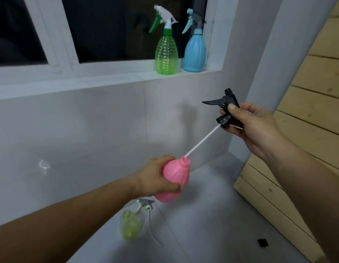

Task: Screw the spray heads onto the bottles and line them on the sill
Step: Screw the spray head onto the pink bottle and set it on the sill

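Note:
My left hand (157, 177) grips a pink bottle (175, 182), tilted with its open neck pointing up and right. My right hand (254, 128) holds a black spray head (226, 109) above and right of it. The head's white dip tube (201, 142) runs down to the bottle's neck, its tip at the opening. On the white sill (108, 80) stand a green bottle (166, 54) with a white and green head and a blue bottle (194, 52) with a grey and blue head, side by side at the right end.
On the grey floor below lie a yellow-green bottle (131, 225) without a head and a loose grey spray head (146, 204) with its tube. A wooden slatted panel (305, 130) leans at the right. A small black object (263, 242) lies on the floor.

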{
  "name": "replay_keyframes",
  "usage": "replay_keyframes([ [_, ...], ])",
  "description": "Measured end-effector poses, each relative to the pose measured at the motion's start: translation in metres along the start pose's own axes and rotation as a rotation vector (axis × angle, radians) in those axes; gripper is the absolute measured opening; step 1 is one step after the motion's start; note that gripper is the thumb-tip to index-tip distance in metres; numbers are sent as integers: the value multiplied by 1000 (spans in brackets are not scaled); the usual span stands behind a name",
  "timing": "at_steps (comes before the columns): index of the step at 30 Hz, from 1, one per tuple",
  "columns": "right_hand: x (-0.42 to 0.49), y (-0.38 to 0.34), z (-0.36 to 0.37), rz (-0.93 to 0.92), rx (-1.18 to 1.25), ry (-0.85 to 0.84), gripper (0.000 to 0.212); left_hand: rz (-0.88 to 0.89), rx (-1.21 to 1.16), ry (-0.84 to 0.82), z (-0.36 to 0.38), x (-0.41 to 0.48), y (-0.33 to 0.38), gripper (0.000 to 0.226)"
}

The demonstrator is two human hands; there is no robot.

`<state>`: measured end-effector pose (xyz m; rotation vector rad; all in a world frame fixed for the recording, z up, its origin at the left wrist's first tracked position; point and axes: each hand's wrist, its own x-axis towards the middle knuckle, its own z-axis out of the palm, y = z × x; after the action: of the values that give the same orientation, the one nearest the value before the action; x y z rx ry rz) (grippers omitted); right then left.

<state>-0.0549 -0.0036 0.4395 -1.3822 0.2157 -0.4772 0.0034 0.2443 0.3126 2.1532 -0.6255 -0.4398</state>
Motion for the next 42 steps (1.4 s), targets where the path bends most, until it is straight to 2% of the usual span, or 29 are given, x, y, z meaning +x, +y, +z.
replay_keyframes([
  [4, -21, -19, 11, -115, -52, 23, 18, 6, -130, -36, -9, -23, 18, 70],
  [8, -32, -19, 19, -147, -124, -10, 22, -1, -193, -65, -12, -33, 26, 67],
  [15, -40, 18, 29, -38, -237, -203, 18, -36, -292, -153, -2, -32, 33, 57],
  [20, -38, 35, 27, 37, -206, -330, 11, -62, -337, -201, 4, -27, 34, 61],
  [25, -36, 43, 20, 107, -235, -437, 20, -99, -383, -219, 4, -24, 36, 62],
  [29, -35, 47, 17, 95, -314, -502, 33, -123, -366, -225, 3, -22, 35, 66],
  [31, -34, 47, 17, 82, -349, -522, 35, -140, -370, -231, 3, -21, 34, 68],
  [37, -31, 50, 17, 55, -423, -561, 32, -160, -375, -235, 1, -22, 38, 55],
  [42, -30, 63, 21, 29, -564, -526, 33, -203, -320, -210, 4, -23, 35, 63],
])
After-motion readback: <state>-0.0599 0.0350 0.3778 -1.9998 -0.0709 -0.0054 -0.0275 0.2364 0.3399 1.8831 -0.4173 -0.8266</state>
